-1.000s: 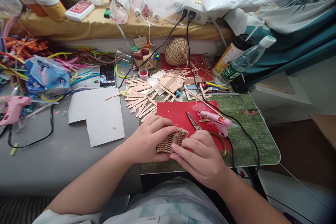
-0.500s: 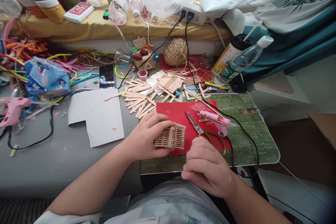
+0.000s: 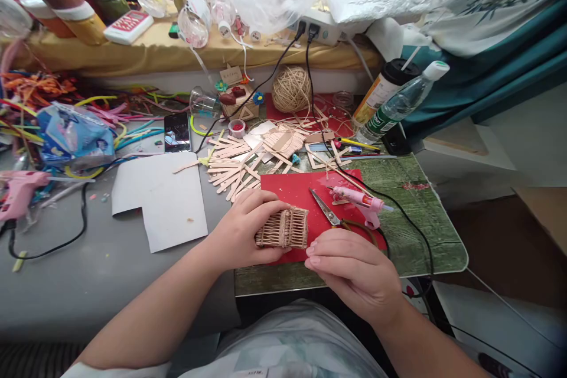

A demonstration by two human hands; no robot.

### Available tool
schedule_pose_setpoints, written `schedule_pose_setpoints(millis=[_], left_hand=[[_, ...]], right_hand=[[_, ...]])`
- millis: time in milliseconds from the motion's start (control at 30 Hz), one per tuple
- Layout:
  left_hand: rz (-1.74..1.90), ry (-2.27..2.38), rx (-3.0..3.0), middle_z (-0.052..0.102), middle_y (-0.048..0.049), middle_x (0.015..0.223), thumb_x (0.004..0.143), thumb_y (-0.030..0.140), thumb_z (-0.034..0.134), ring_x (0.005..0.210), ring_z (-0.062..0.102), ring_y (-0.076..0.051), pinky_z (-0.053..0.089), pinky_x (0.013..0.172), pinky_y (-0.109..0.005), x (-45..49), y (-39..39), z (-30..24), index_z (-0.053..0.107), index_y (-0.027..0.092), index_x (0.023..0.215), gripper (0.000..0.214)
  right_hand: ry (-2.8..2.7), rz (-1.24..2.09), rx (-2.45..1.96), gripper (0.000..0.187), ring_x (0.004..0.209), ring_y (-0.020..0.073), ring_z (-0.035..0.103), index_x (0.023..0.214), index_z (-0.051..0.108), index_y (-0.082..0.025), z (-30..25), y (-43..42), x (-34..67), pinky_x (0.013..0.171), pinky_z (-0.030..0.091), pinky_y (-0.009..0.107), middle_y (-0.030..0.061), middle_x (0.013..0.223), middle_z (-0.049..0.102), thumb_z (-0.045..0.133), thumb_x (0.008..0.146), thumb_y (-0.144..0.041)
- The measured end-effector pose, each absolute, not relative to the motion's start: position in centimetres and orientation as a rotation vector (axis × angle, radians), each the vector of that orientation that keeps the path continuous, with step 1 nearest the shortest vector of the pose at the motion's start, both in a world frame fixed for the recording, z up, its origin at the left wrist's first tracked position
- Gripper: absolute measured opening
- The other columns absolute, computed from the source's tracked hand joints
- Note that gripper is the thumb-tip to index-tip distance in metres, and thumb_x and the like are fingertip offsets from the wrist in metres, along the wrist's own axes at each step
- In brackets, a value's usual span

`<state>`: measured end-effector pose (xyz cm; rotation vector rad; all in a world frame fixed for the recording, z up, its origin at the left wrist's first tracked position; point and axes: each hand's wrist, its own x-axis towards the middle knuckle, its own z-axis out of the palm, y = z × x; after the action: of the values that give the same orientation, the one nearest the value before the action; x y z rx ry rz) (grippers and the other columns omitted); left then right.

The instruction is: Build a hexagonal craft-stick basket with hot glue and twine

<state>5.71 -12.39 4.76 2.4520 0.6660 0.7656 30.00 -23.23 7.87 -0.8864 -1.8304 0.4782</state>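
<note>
My left hand (image 3: 243,227) is wrapped around the left part of a small basket-like piece wound in twine (image 3: 293,229), keeping it above the red sheet (image 3: 286,184). Close to its right edge is my right hand (image 3: 357,269), with thumb and fingertips pressed together. Whatever those fingertips may pinch is too small to make out. Scissors (image 3: 326,208) with brownish handles lie partly behind my right hand, blades pointing away. Beyond them rests a pink glue gun (image 3: 362,202).
Wooden craft sticks (image 3: 234,168) are heaped behind the red sheet, near a ball of twine (image 3: 291,90). A black cable (image 3: 390,196) crosses the right side. White card (image 3: 172,207) lies left; a water bottle (image 3: 398,103) leans back right. Another pink glue gun (image 3: 20,195) sits far left.
My right hand has turned and its fingertips have come up close to the basket-like piece's right edge. My left hand still holds the piece. The whole view has shifted slightly.
</note>
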Motion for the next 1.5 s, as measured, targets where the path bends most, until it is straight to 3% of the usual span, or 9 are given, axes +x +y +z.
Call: schedule_pose_setpoints(millis=[233, 433, 533, 733, 900, 1200, 1400, 1467, 1500], left_hand=[[0.770, 0.653, 2.445, 0.064, -0.0135, 0.131, 0.083, 0.038, 0.081, 0.121, 0.063, -0.031, 0.049, 0.106, -0.048, 5.8, -12.4, 4.8, 0.053, 0.025, 0.141, 0.066], [0.777, 0.655, 2.437, 0.064, -0.0131, 0.131, 0.080, 0.035, 0.081, 0.119, 0.063, -0.031, 0.050, 0.105, -0.048, 5.7, -12.3, 4.8, 0.053, 0.025, 0.142, 0.068], [0.761, 0.655, 2.438, 0.064, -0.0134, 0.131, 0.080, 0.035, 0.081, 0.120, 0.063, -0.031, 0.050, 0.106, -0.048, 5.7, -12.3, 4.8, 0.053, 0.025, 0.142, 0.069], [0.769, 0.650, 2.442, 0.064, -0.0136, 0.130, 0.083, 0.038, 0.080, 0.120, 0.063, -0.031, 0.050, 0.106, -0.048, 5.8, -12.2, 4.7, 0.053, 0.025, 0.142, 0.066], [0.759, 0.666, 2.443, 0.063, -0.0136, 0.130, 0.083, 0.039, 0.081, 0.119, 0.063, -0.031, 0.051, 0.104, -0.048, 5.7, -12.3, 4.8, 0.052, 0.027, 0.143, 0.067], [0.735, 0.648, 2.482, 0.062, -0.0136, 0.131, 0.083, 0.033, 0.081, 0.120, 0.062, -0.031, 0.051, 0.104, -0.046, 5.8, -12.4, 5.0, 0.051, 0.025, 0.144, 0.068], [0.690, 0.603, 2.539, 0.063, -0.0136, 0.128, 0.084, 0.036, 0.081, 0.116, 0.062, -0.030, 0.049, 0.103, -0.047, 5.9, -12.5, 5.1, 0.051, 0.025, 0.144, 0.068], [0.697, 0.605, 2.538, 0.063, -0.0138, 0.129, 0.084, 0.036, 0.081, 0.116, 0.062, -0.030, 0.049, 0.103, -0.048, 5.9, -12.6, 5.1, 0.051, 0.025, 0.144, 0.069], [0.701, 0.608, 2.535, 0.062, -0.0140, 0.129, 0.084, 0.035, 0.082, 0.117, 0.062, -0.030, 0.049, 0.103, -0.048, 6.0, -12.6, 5.1, 0.050, 0.025, 0.145, 0.069]], right_hand=[[-1.698, 0.550, -0.965, 0.027, 0.082, 0.0184, 0.075, 0.102, 0.075, -0.021, 7.1, -22.9, 29.5, 0.078, 0.065, 0.036, 0.0048, 0.091, 0.080, 0.082, 0.086, 0.000], [-1.811, 0.503, -1.014, 0.041, 0.108, 0.0220, 0.079, 0.125, 0.075, -0.022, 6.6, -22.9, 30.0, 0.098, 0.065, 0.039, 0.0096, 0.119, 0.082, 0.068, 0.094, 0.003], [-1.817, 0.524, -1.026, 0.044, 0.112, 0.0223, 0.078, 0.129, 0.073, -0.024, 6.6, -23.0, 30.2, 0.100, 0.065, 0.039, 0.0095, 0.123, 0.080, 0.064, 0.095, 0.003], [-1.680, 0.585, -1.042, 0.035, 0.104, 0.0231, 0.079, 0.110, 0.077, -0.025, 6.4, -23.0, 30.1, 0.095, 0.065, 0.042, 0.0056, 0.108, 0.082, 0.074, 0.090, 0.003], [-1.506, 0.663, -1.083, 0.030, 0.088, 0.0202, 0.076, 0.093, 0.072, -0.025, 5.9, -22.9, 30.0, 0.081, 0.063, 0.038, 0.0015, 0.093, 0.076, 0.083, 0.084, 0.001], [-1.642, 0.569, -1.085, 0.040, 0.107, 0.0221, 0.078, 0.123, 0.077, -0.026, 6.1, -22.8, 30.8, 0.095, 0.063, 0.038, 0.0072, 0.118, 0.081, 0.070, 0.094, 0.000], [-1.534, 0.573, -1.065, 0.019, 0.075, 0.0165, 0.065, 0.084, 0.068, -0.023, 6.2, -22.7, 30.8, 0.073, 0.055, 0.034, 0.0001, 0.082, 0.069, 0.083, 0.089, -0.013], [-1.697, 0.541, -1.044, 0.009, 0.081, 0.0187, 0.065, 0.099, 0.073, -0.021, 6.2, -22.7, 30.7, 0.078, 0.055, 0.037, 0.0042, 0.090, 0.071, 0.074, 0.096, -0.012], [-1.785, 0.513, -1.027, 0.018, 0.087, 0.0204, 0.066, 0.112, 0.074, -0.020, 6.1, -22.7, 30.5, 0.081, 0.055, 0.039, 0.0069, 0.096, 0.073, 0.069, 0.098, -0.011]])
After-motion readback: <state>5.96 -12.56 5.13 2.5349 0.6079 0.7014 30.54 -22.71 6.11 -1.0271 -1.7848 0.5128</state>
